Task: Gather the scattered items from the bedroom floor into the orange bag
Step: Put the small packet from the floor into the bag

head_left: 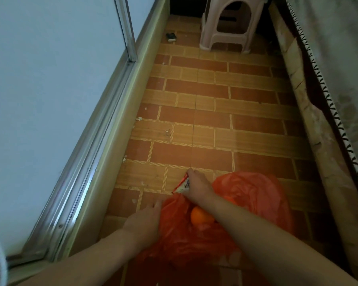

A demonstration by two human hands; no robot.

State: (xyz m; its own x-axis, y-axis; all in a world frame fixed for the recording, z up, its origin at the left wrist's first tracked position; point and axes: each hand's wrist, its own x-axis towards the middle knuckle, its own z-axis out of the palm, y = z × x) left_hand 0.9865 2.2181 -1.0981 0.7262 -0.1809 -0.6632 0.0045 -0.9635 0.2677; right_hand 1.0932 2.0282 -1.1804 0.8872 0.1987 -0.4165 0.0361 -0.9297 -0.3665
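Note:
The orange plastic bag (250, 195) lies on the tiled floor at the bottom centre, its mouth open toward the left. An orange round object (199, 217) shows inside it. My right hand (197, 185) grips a red-and-white wrapper (182, 185) just at the bag's far edge. My left hand (145, 220) holds the bag's left rim, fingers against the plastic. A small dark item (171, 36) lies far off near the wall.
A pale plastic stool (227, 25) stands at the far end of the floor. A bed with a patterned cover (337, 83) runs along the right. A wall with a metal frame (103, 129) bounds the left. Small white scraps (139, 118) dot the tiles.

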